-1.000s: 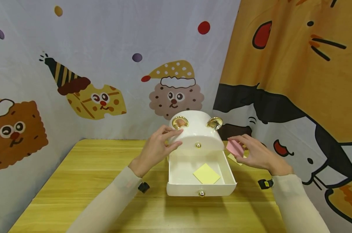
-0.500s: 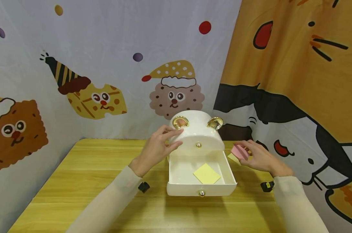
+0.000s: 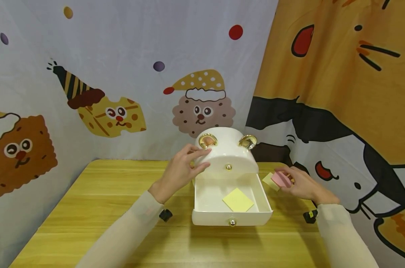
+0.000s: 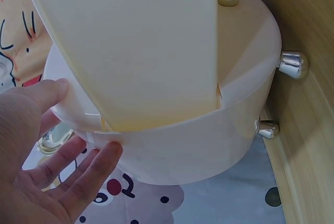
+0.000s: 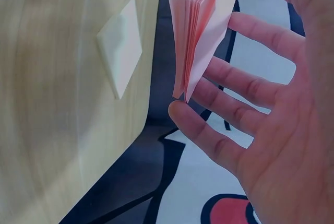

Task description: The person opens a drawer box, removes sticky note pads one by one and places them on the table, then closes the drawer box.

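Observation:
A white bear-shaped drawer box (image 3: 224,154) with gold ears stands on the table, its lower drawer (image 3: 199,201) pulled out. A yellow sticky note pad (image 3: 237,200) lies in that drawer. My left hand (image 3: 180,169) holds the box's left side; in the left wrist view the thumb is on the front face and fingers are round the side. My right hand (image 3: 303,184) pinches a pink sticky note pad (image 5: 198,31), whose sheets fan apart at one edge. Just below it, a pale yellow sticky note pad (image 3: 270,181) lies on the table, partly hidden in the head view.
The wooden table (image 3: 115,208) ends at a cartoon-printed curtain (image 3: 128,56) behind and an orange cat-print curtain (image 3: 329,74) at the right. A gold knob (image 3: 232,222) sticks out from the drawer front.
My right hand has moved right and slightly down with the pink sticky note pad, away from the box. More of the yellow pad on the table shows. The left hand stays put.

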A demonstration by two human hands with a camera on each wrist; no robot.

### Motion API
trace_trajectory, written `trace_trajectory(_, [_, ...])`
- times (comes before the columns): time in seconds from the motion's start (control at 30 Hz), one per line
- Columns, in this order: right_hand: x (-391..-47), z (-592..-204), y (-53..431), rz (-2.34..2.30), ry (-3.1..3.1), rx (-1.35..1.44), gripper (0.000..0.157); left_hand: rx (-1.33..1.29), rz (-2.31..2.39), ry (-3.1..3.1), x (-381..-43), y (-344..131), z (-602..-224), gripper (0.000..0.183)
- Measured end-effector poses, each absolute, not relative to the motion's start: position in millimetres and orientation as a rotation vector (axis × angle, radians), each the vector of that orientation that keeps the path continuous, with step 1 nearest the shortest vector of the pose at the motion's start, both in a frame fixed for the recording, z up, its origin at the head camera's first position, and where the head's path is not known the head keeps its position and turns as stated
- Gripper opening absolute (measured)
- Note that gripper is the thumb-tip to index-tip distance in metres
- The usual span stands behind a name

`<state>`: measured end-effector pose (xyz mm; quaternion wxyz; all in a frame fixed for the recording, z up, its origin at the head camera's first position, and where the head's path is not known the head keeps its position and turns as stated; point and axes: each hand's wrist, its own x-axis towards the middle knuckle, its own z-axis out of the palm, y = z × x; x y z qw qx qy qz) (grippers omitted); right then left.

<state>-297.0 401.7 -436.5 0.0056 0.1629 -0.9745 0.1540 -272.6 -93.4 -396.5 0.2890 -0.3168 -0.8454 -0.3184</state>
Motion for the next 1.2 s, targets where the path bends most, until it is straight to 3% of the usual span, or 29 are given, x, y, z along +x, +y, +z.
trace_trajectory(0.5, [-301, -456, 427, 0.457, -3.114, 0.502, 0.071, -0.842, -0.862, -2.269, -273, -94, -398, 0.046])
trace_trajectory(1.07, [-305, -471, 443, 0.458, -3.262, 0.4, 0.081, -0.832, -0.87, -2.265, -272, -94, -398, 0.046])
trace_trajectory(1.2, [-305, -475, 445, 0.474, -3.313, 0.356, 0.076, -0.837, -0.871, -2.277, -272, -93, -398, 0.045])
